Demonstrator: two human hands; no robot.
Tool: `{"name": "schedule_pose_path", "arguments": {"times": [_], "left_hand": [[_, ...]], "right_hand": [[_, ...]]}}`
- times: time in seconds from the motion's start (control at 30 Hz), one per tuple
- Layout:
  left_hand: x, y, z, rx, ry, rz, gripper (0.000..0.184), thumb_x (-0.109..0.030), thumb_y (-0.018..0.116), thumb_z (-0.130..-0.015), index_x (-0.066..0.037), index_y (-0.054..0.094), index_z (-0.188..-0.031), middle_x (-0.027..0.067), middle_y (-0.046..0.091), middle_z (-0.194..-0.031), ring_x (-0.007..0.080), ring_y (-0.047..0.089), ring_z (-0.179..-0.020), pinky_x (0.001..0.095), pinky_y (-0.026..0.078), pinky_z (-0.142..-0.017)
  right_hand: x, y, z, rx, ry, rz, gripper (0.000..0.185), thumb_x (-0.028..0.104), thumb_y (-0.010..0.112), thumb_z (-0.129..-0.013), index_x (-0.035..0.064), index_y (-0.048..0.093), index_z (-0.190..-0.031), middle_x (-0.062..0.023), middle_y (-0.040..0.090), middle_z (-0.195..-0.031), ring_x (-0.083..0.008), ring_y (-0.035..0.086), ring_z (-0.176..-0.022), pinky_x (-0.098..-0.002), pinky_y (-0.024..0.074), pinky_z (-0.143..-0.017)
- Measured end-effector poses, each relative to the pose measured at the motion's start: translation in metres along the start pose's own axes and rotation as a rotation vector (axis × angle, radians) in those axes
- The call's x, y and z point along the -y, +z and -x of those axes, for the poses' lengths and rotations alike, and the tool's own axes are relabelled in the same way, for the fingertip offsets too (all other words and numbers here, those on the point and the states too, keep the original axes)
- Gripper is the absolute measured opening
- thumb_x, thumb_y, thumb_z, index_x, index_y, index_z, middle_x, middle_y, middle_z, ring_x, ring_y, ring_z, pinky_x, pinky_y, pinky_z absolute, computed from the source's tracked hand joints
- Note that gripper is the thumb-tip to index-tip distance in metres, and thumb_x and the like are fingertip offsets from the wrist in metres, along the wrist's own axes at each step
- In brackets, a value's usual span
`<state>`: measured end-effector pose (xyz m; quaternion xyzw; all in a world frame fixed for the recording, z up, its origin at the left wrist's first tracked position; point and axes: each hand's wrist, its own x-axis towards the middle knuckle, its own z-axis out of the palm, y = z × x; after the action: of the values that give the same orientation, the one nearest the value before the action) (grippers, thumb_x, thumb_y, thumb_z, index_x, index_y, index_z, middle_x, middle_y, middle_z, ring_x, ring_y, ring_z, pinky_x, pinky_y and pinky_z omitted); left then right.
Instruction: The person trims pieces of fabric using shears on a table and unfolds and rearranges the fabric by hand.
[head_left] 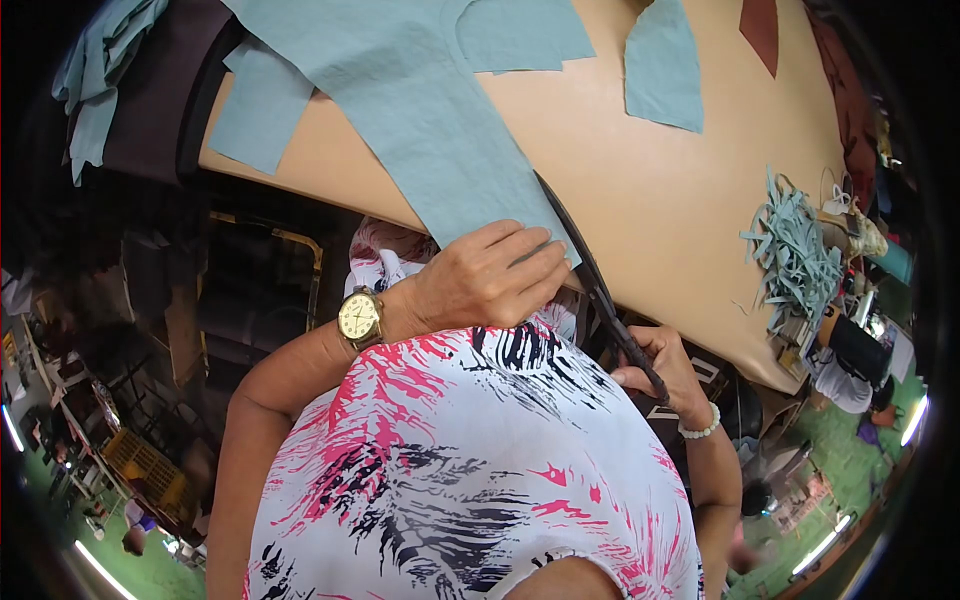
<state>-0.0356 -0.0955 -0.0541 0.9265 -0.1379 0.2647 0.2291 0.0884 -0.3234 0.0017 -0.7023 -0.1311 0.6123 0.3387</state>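
My left hand [497, 277], with a watch on its wrist, has its fingers closed on the near end of a light blue-green fabric piece [440, 150]. That fabric lies across the table and reaches past its front edge. Long dark scissors [597, 290] run along the right edge of the fabric, blades pointing away from me. My right hand [662, 372], wearing a beaded bracelet, is wrapped round their handles near the table edge. Other blue-green pieces [664, 70] lie farther back on the table.
A tan table [640, 190] spans the front. A heap of thin blue-green strips [797, 250] sits at its right corner. More fabric [105, 60] hangs over a dark surface at the left. A reddish-brown scrap [760, 35] lies at the back. A yellow crate [150, 470] stands at lower left.
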Motion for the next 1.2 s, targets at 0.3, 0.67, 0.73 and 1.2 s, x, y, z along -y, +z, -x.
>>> {"name": "schedule_pose_path", "arguments": {"times": [0.3,0.67,0.73,1.2], "left_hand": [[0.000,-0.001,0.000,0.000,0.013,-0.014,0.022,-0.009,0.059,-0.065,-0.002,0.063,-0.085,0.0087,0.062,-0.093,0.0202,0.060,-0.085,0.0306,0.050,-0.068],[-0.001,-0.002,0.002,-0.027,0.036,0.009,0.022,-0.010,0.059,-0.065,-0.002,0.063,-0.084,0.0095,0.062,-0.092,0.0208,0.060,-0.085,0.0300,0.050,-0.067],[0.000,0.000,0.003,-0.040,0.042,0.013,0.021,-0.010,0.059,-0.065,-0.002,0.063,-0.084,0.0094,0.062,-0.092,0.0208,0.060,-0.084,0.0296,0.050,-0.067],[0.000,0.003,0.005,-0.052,0.045,0.037,0.020,-0.011,0.061,-0.065,-0.002,0.063,-0.083,0.0089,0.062,-0.092,0.0202,0.060,-0.084,0.0283,0.051,-0.066]], "right_hand": [[-0.005,-0.001,0.000,0.014,-0.048,0.002,0.040,0.029,0.082,-0.059,0.0054,0.049,-0.059,0.0038,0.044,-0.050,-0.0034,0.040,-0.046,-0.0186,0.0276,-0.041],[0.020,0.006,-0.018,0.023,-0.091,-0.012,0.038,0.026,0.082,-0.056,0.0057,0.051,-0.060,0.0050,0.043,-0.052,-0.0037,0.038,-0.048,-0.0195,0.0252,-0.043],[0.019,0.007,-0.021,0.012,-0.101,0.015,0.037,0.027,0.081,-0.057,0.0056,0.051,-0.060,0.0051,0.042,-0.051,-0.0039,0.038,-0.047,-0.0196,0.0249,-0.042],[0.014,0.012,-0.023,-0.011,-0.081,-0.085,0.038,0.028,0.081,-0.058,0.0044,0.052,-0.059,0.0032,0.045,-0.048,-0.0043,0.042,-0.043,-0.0179,0.0277,-0.040]]}}
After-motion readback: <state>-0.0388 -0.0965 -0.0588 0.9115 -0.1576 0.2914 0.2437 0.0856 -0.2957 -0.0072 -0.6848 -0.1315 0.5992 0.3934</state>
